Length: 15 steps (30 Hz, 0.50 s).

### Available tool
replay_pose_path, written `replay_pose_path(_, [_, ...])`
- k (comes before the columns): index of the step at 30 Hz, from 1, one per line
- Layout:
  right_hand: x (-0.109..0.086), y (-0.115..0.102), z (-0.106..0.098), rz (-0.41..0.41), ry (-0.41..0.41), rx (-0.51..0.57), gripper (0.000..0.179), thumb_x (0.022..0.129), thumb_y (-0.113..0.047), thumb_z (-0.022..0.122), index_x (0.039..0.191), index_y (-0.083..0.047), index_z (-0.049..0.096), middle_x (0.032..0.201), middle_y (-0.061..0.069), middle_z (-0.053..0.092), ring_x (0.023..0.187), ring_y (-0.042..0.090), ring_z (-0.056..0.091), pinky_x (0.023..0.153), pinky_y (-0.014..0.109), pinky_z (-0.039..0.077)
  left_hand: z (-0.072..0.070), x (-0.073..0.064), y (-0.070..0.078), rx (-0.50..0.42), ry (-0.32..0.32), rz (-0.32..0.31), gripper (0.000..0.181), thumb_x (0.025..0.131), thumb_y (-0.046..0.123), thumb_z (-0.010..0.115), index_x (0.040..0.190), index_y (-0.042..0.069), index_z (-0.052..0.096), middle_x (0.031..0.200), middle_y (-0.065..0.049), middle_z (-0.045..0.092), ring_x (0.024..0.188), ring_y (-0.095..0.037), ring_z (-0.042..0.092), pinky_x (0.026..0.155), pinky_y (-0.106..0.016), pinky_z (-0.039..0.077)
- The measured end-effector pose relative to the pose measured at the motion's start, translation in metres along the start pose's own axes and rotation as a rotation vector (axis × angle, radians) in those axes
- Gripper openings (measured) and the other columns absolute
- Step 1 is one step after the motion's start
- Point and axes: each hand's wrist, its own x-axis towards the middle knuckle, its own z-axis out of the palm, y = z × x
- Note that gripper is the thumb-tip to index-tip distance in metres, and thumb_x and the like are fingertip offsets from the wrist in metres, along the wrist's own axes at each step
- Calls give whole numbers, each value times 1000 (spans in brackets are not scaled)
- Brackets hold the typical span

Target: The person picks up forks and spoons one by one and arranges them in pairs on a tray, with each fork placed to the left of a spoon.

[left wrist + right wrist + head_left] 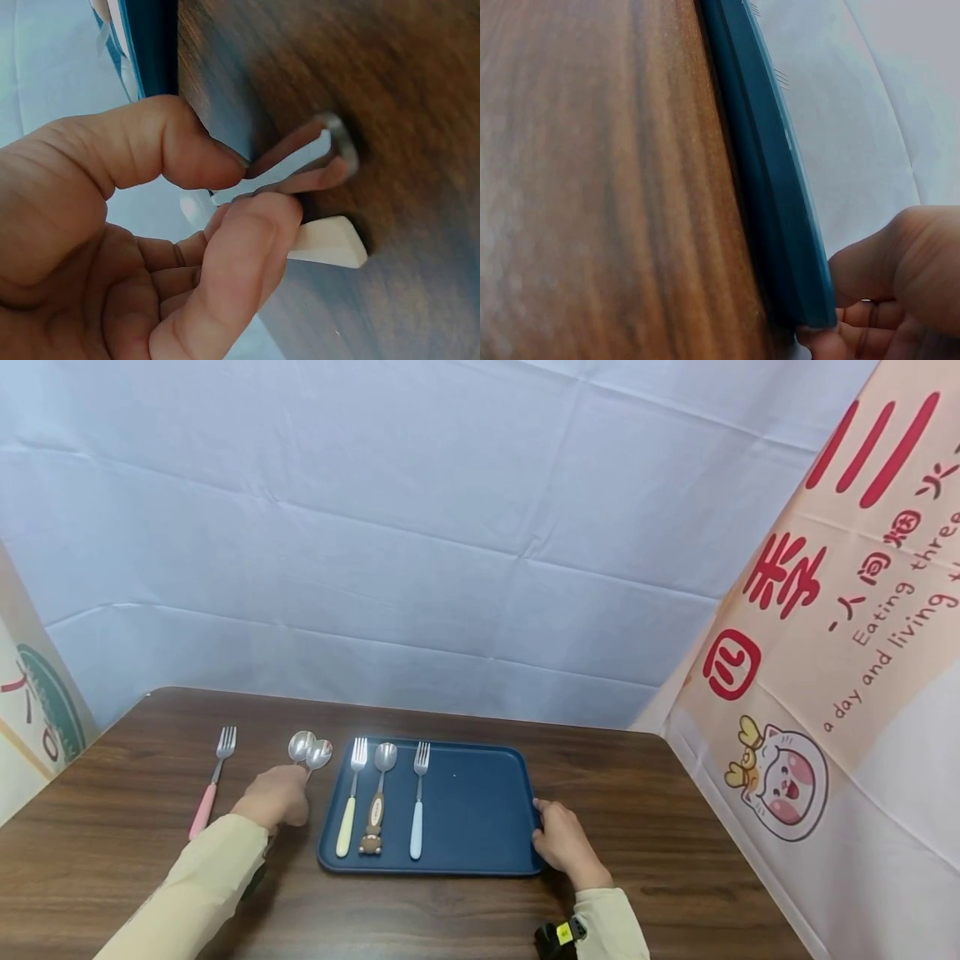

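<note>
Tray (480, 810), blue, lower centre of the frame; right hand (561, 843) clamped on its right edge. Lower left, I see the left hand (273, 795) pinching a spoon (318, 754), second spoon (301, 746) just beside. Pale cloth (375, 527) behind, upper frame.

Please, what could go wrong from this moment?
Two spoons have bowls close together, and the left hand pinches at least one, so one might drag the other along. The right hand grips the navy tray by its edge; a tug could slide it and shift its two forks and bear-handled spoon.
</note>
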Motion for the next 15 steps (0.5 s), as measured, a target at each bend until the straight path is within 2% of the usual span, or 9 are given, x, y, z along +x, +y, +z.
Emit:
replay_pose_path(6, [0,0,1,-9,5,4,44,77,9,56,120,17,51,116,29,55,87,26,52,67,36,41,0,0,-2,24,10,-9,8,69,-1,58,76,-1,55,71,-16,51,55,-27,52,42,-30,42])
replay_pose_path(10, [0,0,0,-7,3,3,44,77,9,56,120,17,50,116,29,54,89,26,53,68,36,42,1,0,-1,61,20,-20,4,68,2,59,70,1,55,69,-13,50,60,-28,51,47,-33,42])
replay_pose_path(12, [0,0,0,-3,-1,3,44,78,9,56,121,16,50,118,29,54,94,27,53,70,37,43,1,0,0,78,22,-23,5,68,3,60,70,1,55,69,-13,50,62,-29,51,49,-34,42])
replay_pose_path(15, [0,0,0,5,-12,8,44,78,9,56,122,16,50,120,30,52,100,29,53,73,37,43,1,0,1,81,28,-15,13,69,3,61,81,-2,59,73,-15,50,63,-30,50,50,-35,43])
